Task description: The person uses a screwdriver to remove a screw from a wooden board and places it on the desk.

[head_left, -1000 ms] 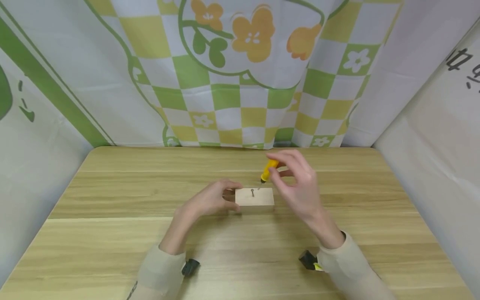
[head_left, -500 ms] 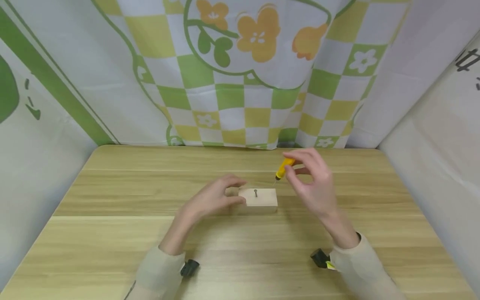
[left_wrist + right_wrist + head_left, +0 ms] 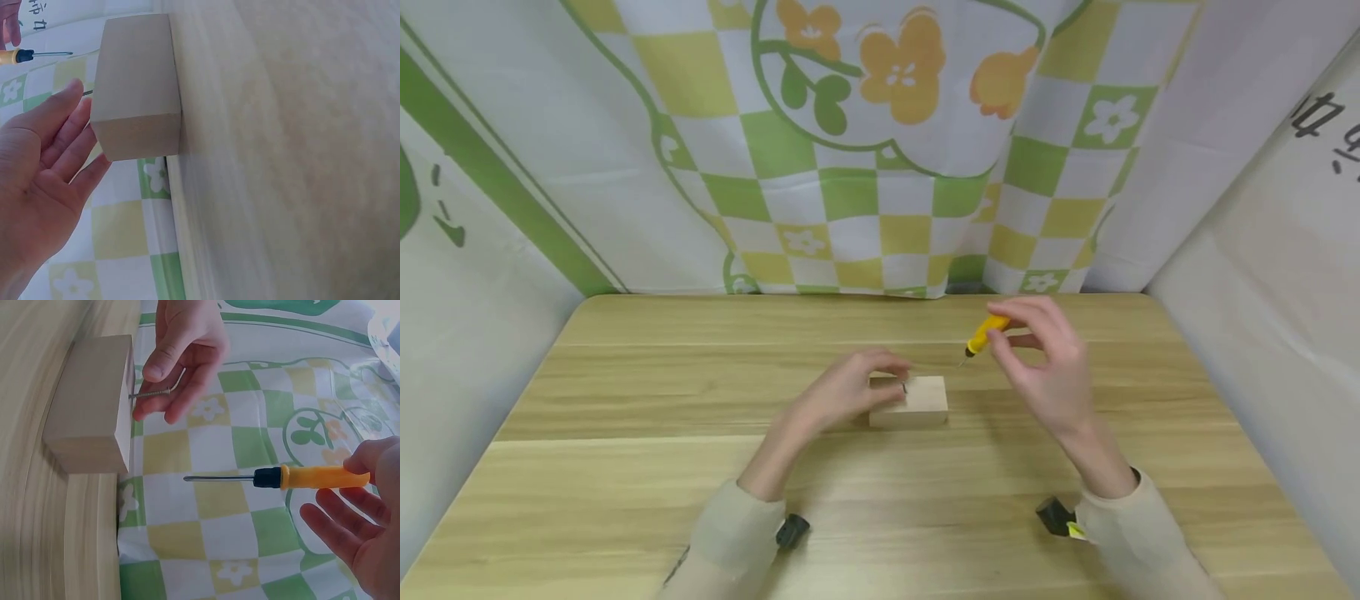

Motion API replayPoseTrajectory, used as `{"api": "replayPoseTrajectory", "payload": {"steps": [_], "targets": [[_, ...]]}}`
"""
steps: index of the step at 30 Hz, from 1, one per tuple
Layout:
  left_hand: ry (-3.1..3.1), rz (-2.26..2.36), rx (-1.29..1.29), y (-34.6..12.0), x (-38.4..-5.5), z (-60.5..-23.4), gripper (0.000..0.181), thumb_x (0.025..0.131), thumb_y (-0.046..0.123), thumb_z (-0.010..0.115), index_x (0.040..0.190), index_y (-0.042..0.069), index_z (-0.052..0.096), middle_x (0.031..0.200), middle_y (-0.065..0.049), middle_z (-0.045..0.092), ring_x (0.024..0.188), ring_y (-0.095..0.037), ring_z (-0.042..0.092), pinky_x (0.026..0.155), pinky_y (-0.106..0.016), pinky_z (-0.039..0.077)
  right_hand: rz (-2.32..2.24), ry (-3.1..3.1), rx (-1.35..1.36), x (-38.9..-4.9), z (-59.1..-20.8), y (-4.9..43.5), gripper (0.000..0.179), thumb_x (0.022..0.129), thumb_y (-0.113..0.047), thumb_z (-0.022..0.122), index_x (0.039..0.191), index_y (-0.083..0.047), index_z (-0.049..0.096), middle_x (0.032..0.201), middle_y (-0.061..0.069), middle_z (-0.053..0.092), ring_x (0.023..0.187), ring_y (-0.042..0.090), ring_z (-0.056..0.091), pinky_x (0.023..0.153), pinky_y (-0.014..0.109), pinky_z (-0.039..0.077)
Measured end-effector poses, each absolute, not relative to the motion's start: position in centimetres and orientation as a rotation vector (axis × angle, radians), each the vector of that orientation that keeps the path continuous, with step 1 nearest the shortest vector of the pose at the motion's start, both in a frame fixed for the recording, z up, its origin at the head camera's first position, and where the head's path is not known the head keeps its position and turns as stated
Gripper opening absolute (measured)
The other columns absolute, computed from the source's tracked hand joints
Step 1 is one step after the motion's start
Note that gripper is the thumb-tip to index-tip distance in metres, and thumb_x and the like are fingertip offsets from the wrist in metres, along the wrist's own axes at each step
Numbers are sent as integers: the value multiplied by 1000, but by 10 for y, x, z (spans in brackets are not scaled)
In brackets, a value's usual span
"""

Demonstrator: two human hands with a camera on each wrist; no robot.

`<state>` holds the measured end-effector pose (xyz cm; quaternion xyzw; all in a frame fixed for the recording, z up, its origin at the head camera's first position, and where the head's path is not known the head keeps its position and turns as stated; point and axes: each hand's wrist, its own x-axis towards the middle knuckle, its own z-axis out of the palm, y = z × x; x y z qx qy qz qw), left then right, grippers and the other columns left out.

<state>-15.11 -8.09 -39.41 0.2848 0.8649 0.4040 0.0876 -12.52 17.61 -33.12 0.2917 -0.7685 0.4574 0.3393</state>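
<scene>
A pale wooden block (image 3: 928, 395) lies on the table. From its top stands a metal screw hook (image 3: 150, 394), with a threaded shank and a bent outer end. My left hand (image 3: 850, 389) is over the block's left part, thumb and fingers apart on either side of the hook; in the left wrist view the thumb hides most of it. My right hand (image 3: 1048, 362) pinches the yellow handle of a screwdriver (image 3: 312, 477) between thumb and fingertips. Its bare tip points down and left, to the right of the block and apart from it.
The wood-grain table (image 3: 880, 517) reaches back to a checked green, yellow and white cloth (image 3: 850, 192) with flowers. White sheets (image 3: 1285, 275) hang at both sides. A black wrist camera (image 3: 1055, 517) sits at each cuff.
My left hand has let go of the block's left end and moved right over its top to the hook. My right hand has drawn the screwdriver right, away from the block.
</scene>
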Motion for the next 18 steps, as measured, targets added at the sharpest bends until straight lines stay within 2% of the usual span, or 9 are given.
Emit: {"api": "replayPoseTrajectory", "payload": {"steps": [8, 18], "targets": [[2552, 1266, 836, -81, -154, -400, 31, 91, 15, 72, 121, 6, 70, 110, -2, 74, 109, -18, 67, 101, -37, 53, 1171, -2014, 747, -125, -334, 186, 34, 77, 18, 73, 108, 4, 72, 105, 16, 68, 95, 3, 63, 74, 10, 56], [2568, 1260, 798, -78, -156, -401, 16, 92, 19, 72, 107, 14, 75, 107, 3, 74, 105, -13, 67, 98, -34, 55, 1175, -2021, 704, -124, -343, 196, 34, 75, 18, 74, 106, 3, 73, 102, 16, 68, 94, 2, 64, 74, 9, 55]]}}
